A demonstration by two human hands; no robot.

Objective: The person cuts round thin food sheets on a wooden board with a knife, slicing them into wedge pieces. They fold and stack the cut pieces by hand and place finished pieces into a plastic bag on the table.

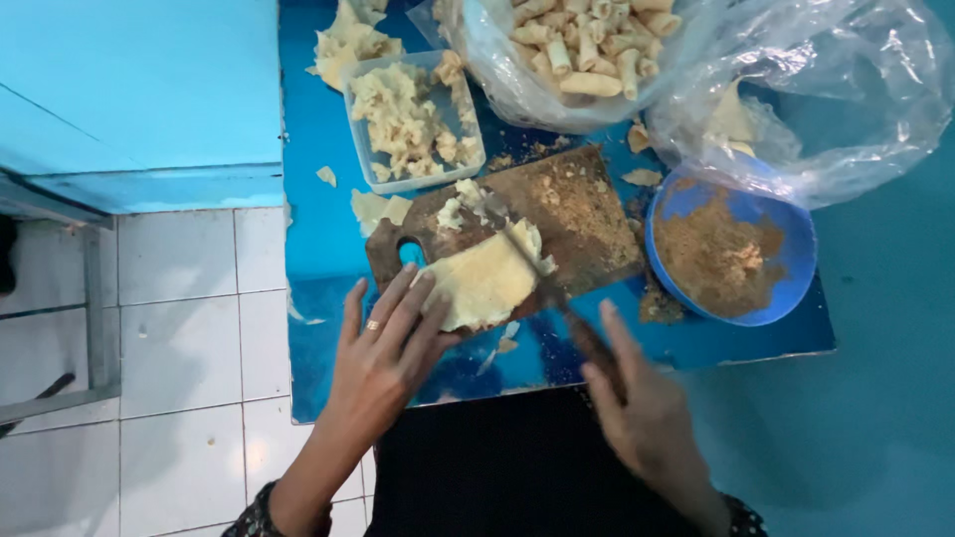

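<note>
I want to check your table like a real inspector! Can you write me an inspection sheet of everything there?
Surface: blue table, crumbs scattered on it.
Job's things: wooden cutting board; pale dough sheet on it; knife lying across the sheet.
Clutter: clear tub of dough scraps; blue bowl of brown crumbs; plastic bag of rolled pieces; loose scraps.
Fingers: left hand, with a ring, presses on the sheet's edge; right hand, blurred, grips the knife handle.
Cables: nothing seen.
Surroundings: white tiled floor; light blue surface at left.
</note>
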